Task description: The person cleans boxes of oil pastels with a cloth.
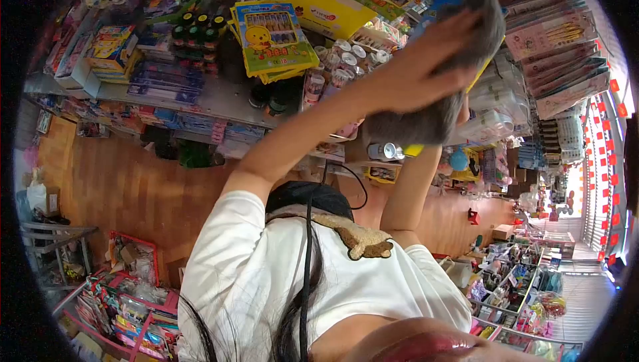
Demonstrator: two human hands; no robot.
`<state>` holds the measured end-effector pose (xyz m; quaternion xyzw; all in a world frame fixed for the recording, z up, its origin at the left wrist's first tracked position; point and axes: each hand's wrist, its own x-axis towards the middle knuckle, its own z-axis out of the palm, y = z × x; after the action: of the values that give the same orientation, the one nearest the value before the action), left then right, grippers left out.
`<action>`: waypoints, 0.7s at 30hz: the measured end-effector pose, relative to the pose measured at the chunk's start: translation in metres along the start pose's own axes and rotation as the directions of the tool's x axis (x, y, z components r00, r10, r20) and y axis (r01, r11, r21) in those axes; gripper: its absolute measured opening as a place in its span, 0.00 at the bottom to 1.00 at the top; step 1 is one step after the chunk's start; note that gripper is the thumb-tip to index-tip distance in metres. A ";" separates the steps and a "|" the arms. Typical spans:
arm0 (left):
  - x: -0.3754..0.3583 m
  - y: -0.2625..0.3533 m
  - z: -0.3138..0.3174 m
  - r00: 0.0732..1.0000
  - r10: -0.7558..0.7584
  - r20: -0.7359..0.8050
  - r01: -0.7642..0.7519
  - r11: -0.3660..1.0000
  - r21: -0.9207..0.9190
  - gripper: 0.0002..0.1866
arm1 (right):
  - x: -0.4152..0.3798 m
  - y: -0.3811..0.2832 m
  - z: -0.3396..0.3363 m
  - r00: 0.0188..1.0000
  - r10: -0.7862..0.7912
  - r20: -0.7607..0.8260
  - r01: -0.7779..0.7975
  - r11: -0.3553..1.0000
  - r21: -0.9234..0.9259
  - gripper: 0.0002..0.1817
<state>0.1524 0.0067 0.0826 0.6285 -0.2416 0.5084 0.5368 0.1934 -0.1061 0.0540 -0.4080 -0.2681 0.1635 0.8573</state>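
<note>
My left hand (pixel 426 69) is closed on a dark grey cloth (pixel 416 125), its fingers pressed over the fabric, which is blurred at the top. Under the cloth is a flat pack with yellow edges (pixel 414 151), mostly covered. My right hand (pixel 464 110) is largely hidden behind the cloth, with a few fingers showing at the pack's edge. Left of my hands lies a stack of yellow and green packs with a chick picture (pixel 271 39). Small white-lidded containers (pixel 346 62) stand in a box beside that stack.
Dark bottles (pixel 200 32) and boxed goods (pixel 110 49) stand on the shelf at left. Pink packets (pixel 552 42) line the upper right, near clear plastic packages (pixel 496 95). A wooden floor (pixel 126 182) lies below; metal racks with goods (pixel 512 282) stand at lower right.
</note>
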 end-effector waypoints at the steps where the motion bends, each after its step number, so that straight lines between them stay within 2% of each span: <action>1: 0.017 -0.011 -0.003 0.999 -0.036 0.020 0.037 0.998 -0.054 0.28 | -0.001 0.001 -0.002 1.000 0.008 0.005 -0.008 1.000 0.028 0.28; 3: 0.044 -0.030 -0.010 0.992 -0.104 0.065 0.113 0.981 -0.157 0.29 | -0.002 0.002 -0.002 0.999 -0.009 0.032 0.008 0.999 0.052 0.27; 5: 0.039 -0.038 -0.013 0.990 -0.122 0.065 0.132 0.973 -0.190 0.29 | -0.002 0.003 0.002 0.996 -0.059 0.072 0.056 0.997 0.044 0.26; 6: 0.034 -0.042 -0.016 0.989 -0.130 0.064 0.140 0.969 -0.203 0.29 | 0.001 0.004 -0.010 0.992 -0.095 0.087 0.106 0.986 -0.130 0.29; 8: 0.002 -0.041 -0.018 0.984 -0.178 0.017 0.178 0.979 -0.095 0.27 | 0.007 0.004 -0.018 0.984 -0.108 0.143 0.129 0.981 -0.143 0.32; 11: -0.064 -0.022 -0.009 0.981 -0.186 -0.045 0.188 0.981 0.044 0.25 | 0.009 0.003 -0.017 0.965 -0.081 0.249 -0.003 0.948 0.317 0.30; 14: -0.088 0.009 0.004 0.993 -0.005 0.118 -0.023 0.971 0.238 0.26 | 0.012 0.005 -0.013 0.924 -0.140 0.355 -0.043 0.886 0.462 0.31; 17: -0.049 0.024 0.009 0.984 0.101 0.146 -0.146 0.929 0.341 0.26 | 0.007 0.000 -0.010 0.955 -0.146 0.259 0.037 0.923 0.384 0.32; 21: 0.015 0.003 0.020 0.975 0.222 0.029 -0.219 0.918 0.329 0.24 | 0.005 -0.004 -0.001 0.984 -0.169 0.055 0.158 0.972 0.173 0.34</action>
<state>0.1626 -0.0096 0.0993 0.6760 -0.2199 0.6016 0.3643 0.1980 -0.1066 0.0580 -0.3049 -0.3154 0.1282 0.8894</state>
